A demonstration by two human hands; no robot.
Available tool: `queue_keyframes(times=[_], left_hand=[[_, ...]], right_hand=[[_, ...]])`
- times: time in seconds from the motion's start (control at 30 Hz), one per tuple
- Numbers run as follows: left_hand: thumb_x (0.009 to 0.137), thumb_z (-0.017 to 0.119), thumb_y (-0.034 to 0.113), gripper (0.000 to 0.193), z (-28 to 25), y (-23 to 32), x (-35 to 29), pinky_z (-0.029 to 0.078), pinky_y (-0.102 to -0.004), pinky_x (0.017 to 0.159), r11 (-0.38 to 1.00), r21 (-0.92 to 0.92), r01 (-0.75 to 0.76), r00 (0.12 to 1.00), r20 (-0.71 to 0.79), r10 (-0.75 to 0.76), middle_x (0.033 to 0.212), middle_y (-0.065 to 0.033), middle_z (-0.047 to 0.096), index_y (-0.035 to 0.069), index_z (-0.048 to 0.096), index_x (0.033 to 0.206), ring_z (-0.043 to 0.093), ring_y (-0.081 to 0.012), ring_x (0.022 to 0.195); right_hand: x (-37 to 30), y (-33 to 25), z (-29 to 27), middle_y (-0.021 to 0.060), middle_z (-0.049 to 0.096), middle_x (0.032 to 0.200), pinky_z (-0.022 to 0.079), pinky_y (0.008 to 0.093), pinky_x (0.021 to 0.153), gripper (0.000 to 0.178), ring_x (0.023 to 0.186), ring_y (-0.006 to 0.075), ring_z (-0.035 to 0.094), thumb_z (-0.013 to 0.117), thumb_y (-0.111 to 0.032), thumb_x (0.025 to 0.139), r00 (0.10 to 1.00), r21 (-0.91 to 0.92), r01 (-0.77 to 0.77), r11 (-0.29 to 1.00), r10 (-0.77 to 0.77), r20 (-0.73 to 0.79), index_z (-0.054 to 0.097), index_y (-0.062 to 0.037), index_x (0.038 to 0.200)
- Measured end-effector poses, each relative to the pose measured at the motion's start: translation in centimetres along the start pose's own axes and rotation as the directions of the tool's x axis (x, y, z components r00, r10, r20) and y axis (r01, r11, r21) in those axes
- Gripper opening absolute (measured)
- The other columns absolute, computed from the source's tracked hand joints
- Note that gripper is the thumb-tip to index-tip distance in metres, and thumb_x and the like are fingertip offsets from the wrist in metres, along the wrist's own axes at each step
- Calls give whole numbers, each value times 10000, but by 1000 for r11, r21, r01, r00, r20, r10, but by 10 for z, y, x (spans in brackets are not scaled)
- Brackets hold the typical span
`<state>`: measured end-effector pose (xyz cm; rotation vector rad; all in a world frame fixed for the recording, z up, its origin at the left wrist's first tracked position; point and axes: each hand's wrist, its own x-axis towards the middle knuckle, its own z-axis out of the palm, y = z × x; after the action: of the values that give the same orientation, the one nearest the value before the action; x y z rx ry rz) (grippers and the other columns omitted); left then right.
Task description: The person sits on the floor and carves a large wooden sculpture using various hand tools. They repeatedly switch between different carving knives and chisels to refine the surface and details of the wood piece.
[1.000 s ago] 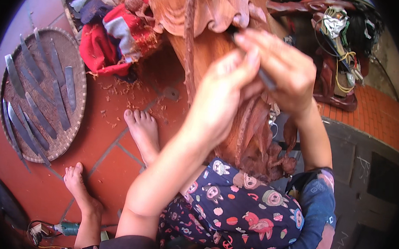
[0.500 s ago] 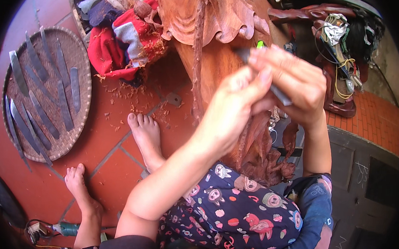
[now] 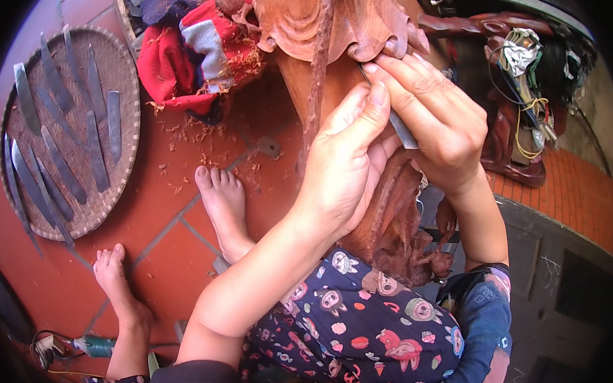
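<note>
Two bare feet rest on the red tile floor at the lower left, the left foot nearer and the right foot further in, and a patterned cloth covers the lap. From there both forearms go up to a red-brown wood carving that stands just in front of the knees. The left hand is half closed and lies against the carving, its thumb pressed on a grey metal blade. The right hand is closed around this blade, and the fingertips touch the carved edge. Wood shavings lie on the tiles near the carving. Further left, a round woven tray holds many flat chisels. Behind it lies a red and grey cloth.
</note>
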<state>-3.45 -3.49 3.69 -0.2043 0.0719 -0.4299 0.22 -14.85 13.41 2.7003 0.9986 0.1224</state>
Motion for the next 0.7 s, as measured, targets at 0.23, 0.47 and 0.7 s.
queue_keyframes(times=[0.23, 0.47, 0.7], left_hand=[[1120, 436, 235, 380, 13, 2, -9, 441, -347, 1077, 976, -158, 152, 971, -163, -177, 1345, -75, 569, -7, 473, 1412, 554, -141, 1242], [1119, 443, 266, 426, 11, -4, -21, 417, -338, 1106, 957, -209, 202, 948, -202, -245, 1360, -86, 560, 8, 423, 1457, 538, -157, 1274], [986, 681, 208, 299, 18, 8, -78, 502, -331, 896, 675, 738, 1, 952, 206, -227, 1069, -136, 671, -1, 609, 1186, 661, -271, 1018]], right_hand=[[3, -15, -14, 140, 756, 1133, 589, 399, 938, 293, 1021, 269, 748, 696, -121, 841, 998, 83, -9, 996, 5, 56, 774, -17, 1104], [3, -27, -22, 126, 758, 1146, 590, 397, 944, 308, 1014, 272, 750, 712, -158, 835, 987, 42, 20, 999, -27, 159, 762, -11, 1102], [-20, -11, -82, 169, 772, 860, 623, 358, 765, 190, 812, 299, 776, 798, -99, 749, 937, 689, -303, 659, 337, 89, 790, 5, 908]])
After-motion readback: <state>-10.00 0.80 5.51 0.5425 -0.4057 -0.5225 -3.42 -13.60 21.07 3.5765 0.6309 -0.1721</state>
